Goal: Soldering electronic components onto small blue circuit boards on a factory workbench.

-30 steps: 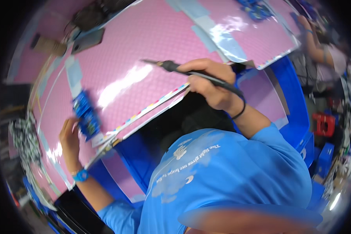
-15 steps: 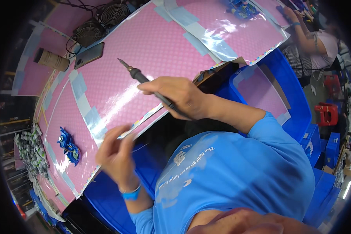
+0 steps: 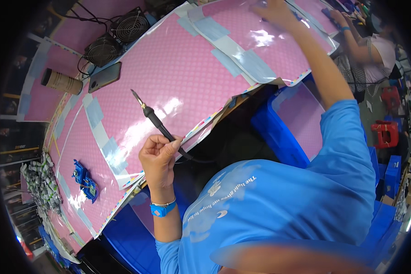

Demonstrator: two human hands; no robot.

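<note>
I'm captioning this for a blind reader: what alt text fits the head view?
A person's left hand holds a soldering iron over a pink mat, while the right hand reaches to the mat's far edge. A blue part lies to the left.

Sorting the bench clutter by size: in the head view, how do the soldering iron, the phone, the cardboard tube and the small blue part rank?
Largest to smallest as they appear:
1. soldering iron, held in the left hand
2. phone
3. cardboard tube and small blue part: too alike, and fisheye distortion leaves it unsure.

Workshop or small assembly line: long bench under taped glossy pink dotted mats [image 3: 178, 77], two small black cooling fans [image 3: 116, 39], black-handled soldering iron [image 3: 153, 116], stacked blue plastic crates [image 3: 278, 123], co-worker seated further along [image 3: 374, 50].
</note>
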